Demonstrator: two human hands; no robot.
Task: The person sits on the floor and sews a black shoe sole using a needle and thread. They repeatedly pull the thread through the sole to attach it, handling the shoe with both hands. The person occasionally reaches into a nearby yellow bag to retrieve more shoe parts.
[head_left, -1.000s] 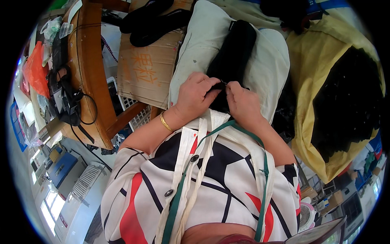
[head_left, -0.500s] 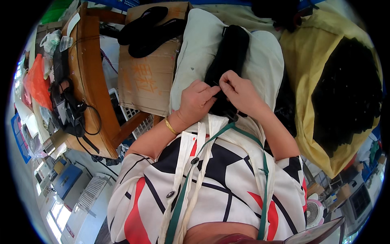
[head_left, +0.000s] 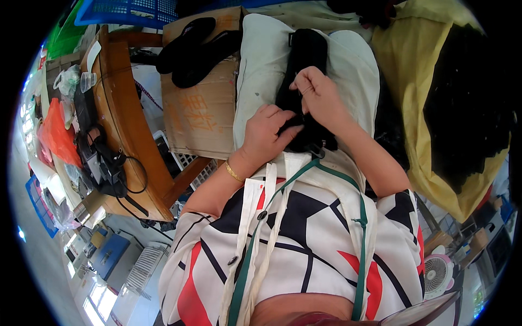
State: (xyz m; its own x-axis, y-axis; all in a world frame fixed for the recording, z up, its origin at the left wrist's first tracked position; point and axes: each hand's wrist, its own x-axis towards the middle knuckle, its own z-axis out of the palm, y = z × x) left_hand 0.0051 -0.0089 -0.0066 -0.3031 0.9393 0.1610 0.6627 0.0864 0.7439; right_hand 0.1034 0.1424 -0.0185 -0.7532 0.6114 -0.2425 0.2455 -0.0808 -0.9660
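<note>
A long black fabric piece, rounded at its far end like a slipper, lies lengthwise over the off-white cloth on my lap. My left hand is at its near left side, thumb and forefinger closing on the dark fabric. Above the same piece, my right hand has its fingers curled and pinched together, farther out than the left. Whatever is in that pinch is too small to make out. Two black slipper-shaped pieces rest on a cardboard box at the left.
On the right stands a yellow sack filled with black material. Left of the box is a wooden table with cables and bags on it. A blue basket sits at the far left, and a small fan at the lower right.
My right hand has lifted away from the left, farther out over the black piece. The left hand's thumb and forefinger have spread slightly. The view has shifted a little.
</note>
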